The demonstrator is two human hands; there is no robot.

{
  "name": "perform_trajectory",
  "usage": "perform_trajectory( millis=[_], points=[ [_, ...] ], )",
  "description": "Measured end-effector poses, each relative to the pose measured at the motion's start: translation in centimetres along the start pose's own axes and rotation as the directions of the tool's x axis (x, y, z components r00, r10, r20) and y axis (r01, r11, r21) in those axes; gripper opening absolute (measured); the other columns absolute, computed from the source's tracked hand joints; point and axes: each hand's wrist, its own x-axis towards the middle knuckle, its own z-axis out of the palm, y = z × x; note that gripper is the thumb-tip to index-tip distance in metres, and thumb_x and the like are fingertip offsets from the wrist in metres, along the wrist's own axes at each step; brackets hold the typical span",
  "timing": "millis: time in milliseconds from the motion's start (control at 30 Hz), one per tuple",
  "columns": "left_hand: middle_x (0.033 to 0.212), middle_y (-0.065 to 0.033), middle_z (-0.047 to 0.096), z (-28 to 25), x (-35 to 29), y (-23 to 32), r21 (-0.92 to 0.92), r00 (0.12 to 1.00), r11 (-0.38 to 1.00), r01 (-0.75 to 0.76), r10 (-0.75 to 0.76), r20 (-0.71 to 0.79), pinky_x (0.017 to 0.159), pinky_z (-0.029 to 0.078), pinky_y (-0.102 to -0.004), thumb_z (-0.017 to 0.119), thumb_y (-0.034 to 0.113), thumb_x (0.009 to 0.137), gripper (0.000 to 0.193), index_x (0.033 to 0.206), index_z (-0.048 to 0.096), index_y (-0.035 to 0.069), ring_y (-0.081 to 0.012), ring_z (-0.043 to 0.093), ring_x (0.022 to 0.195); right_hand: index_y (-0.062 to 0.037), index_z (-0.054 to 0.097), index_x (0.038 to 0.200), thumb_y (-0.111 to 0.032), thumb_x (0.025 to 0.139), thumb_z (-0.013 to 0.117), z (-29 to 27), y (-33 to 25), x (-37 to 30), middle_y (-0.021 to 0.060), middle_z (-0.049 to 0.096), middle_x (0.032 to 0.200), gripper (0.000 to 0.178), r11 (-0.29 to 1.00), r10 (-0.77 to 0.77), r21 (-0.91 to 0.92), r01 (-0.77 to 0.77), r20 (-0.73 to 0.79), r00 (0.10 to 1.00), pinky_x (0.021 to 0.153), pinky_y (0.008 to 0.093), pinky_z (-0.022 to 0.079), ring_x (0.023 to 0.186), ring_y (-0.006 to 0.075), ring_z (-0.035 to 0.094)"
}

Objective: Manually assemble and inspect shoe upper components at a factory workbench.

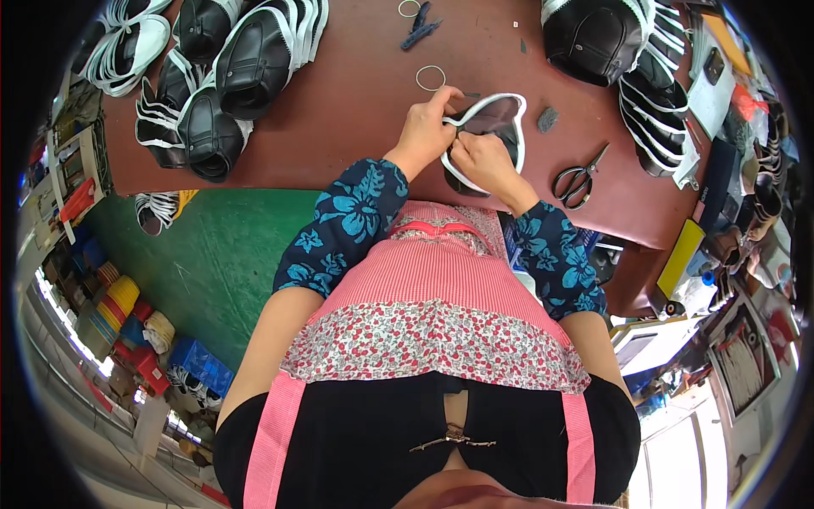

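Note:
A black shoe upper with a white edge [500,117] stands open on the brown table in front of me. My left hand [422,134] is closed on its left edge, thumb and fingers pinching the rim. My right hand [487,161] reaches over the opening, its fingers curled together against the upper's inner left side near the left hand. What those fingertips pinch besides the upper is hidden. To the right lie a fuzzy dark grey scrap [549,119] and black-handled scissors [577,182], blades pointing away to the right.
Stacked black-and-white shoe uppers [254,72] fill the table's left side; more uppers [593,38] are piled at the far right. Beyond my left hand are a thin pale ring [431,66] and dark blue scraps [420,32]. The table's near edge [280,188] runs close by me.

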Motion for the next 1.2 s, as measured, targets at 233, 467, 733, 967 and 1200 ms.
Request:
perform_trajectory(
  millis=[233, 467, 733, 967, 1200],
  points=[
    [0.083, -0.0143, 0.074, -0.5, 0.3, -2.5, 0.046, 0.992, 0.992, 0.114, -0.111, -0.067, 0.073, 0.058, -0.0397, 0.075, -0.003, 0.082, 0.033, 0.109, 0.058, 0.007, -0.0317, 0.077, 0.079, 0.0006, 0.072, 0.093, -0.029, 0.112, 0.059, 1.1, 0.1, 0.1, 0.0225, 0.073, 0.080, 0.037, 0.941, 0.124, 0.313, -0.128, 0.032, 0.992, 0.074, 0.0494, 0.056, 0.075, 0.0416, 0.073],
    [0.088, 0.0047, 0.062, -3.5, -3.3, -7.2, -0.337, 0.869, 0.805, 0.489, -0.484, 0.106, 0.072, 0.049, -0.0241, 0.083, -0.003, 0.093, 0.026, 0.094, 0.059, 0.008, -0.0052, 0.060, 0.082, 0.0005, 0.074, 0.111, -0.017, 0.112, 0.065, 0.7, 4.5, 2.8, 0.0093, 0.072, 0.093, 0.020, 0.898, 0.226, 0.423, -0.117, -0.217, 0.950, 0.074, 0.0331, 0.058, 0.079, 0.0162, 0.069],
    [0.092, -0.0026, 0.079, -1.7, -3.4, -4.4, -0.274, 0.702, 0.680, 0.680, -0.711, -0.022, 0.079, 0.054, -0.0271, 0.084, 0.029, 0.100, 0.033, 0.106, 0.084, -0.003, -0.0093, 0.068, 0.086, -0.0050, 0.078, 0.111, 0.001, 0.094, 0.073, 3.3, 5.4, 4.8, 0.0124, 0.072, 0.109, 0.019, 0.982, -0.191, -0.097, 0.165, -0.503, 0.843, 0.094, 0.0451, 0.057, 0.109, 0.0346, 0.069],
    [0.078, -0.0087, 0.075, 0.1, -2.7, -5.2, -0.141, 0.702, 0.721, 0.678, -0.693, -0.165, 0.075, 0.056, -0.0362, 0.087, 0.035, 0.094, 0.036, 0.093, 0.081, -0.001, -0.0182, 0.072, 0.077, -0.0089, 0.064, 0.149, -0.011, 0.100, 0.069, 3.9, 5.2, 6.4, 0.0105, 0.062, 0.154, 0.050, 0.946, -0.264, -0.271, 0.177, -0.330, 0.906, 0.119, 0.0484, 0.045, 0.145, 0.0328, 0.056],
    [0.087, -0.0140, 0.078, -0.9, -3.3, -8.7, -0.017, 0.785, 0.813, 0.581, -0.566, -0.252, 0.077, 0.058, -0.0431, 0.088, 0.031, 0.093, 0.032, 0.092, 0.081, 0.000, -0.0325, 0.073, 0.076, -0.0136, 0.040, 0.172, -0.036, 0.109, 0.061, 4.0, 6.0, 5.8, 0.0017, 0.033, 0.182, 0.071, 0.870, -0.209, -0.476, 0.132, -0.113, 0.971, 0.134, 0.0498, 0.025, 0.166, 0.0257, 0.032]
  ],
)
